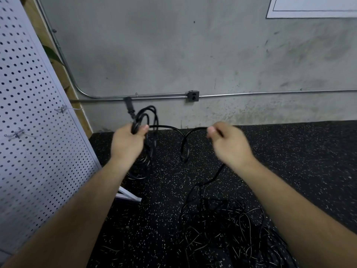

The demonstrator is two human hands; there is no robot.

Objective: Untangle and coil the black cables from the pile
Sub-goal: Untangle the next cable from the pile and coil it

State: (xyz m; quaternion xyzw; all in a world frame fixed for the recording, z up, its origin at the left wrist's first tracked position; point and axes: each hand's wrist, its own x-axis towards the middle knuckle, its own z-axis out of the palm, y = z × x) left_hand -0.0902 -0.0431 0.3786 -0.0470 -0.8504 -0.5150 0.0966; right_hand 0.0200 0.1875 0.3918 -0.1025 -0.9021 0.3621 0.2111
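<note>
My left hand (128, 141) grips several loops of a black cable coil (149, 117), held up in front of me; a plug end (129, 107) sticks up above the hand and more loops hang below it. From the coil the same black cable (183, 144) runs right in a hanging loop to my right hand (229, 145), which pinches it between thumb and fingers. Below the right hand the cable drops to a tangled pile of black cables (228, 227) on the floor at lower right.
A white pegboard panel (32, 132) with metal hooks leans at the left, its foot (129, 197) on the speckled black rubber floor (289, 161). A concrete wall carries a metal conduit and an outlet box (192, 96). A paper sheet (311, 6) hangs at top right.
</note>
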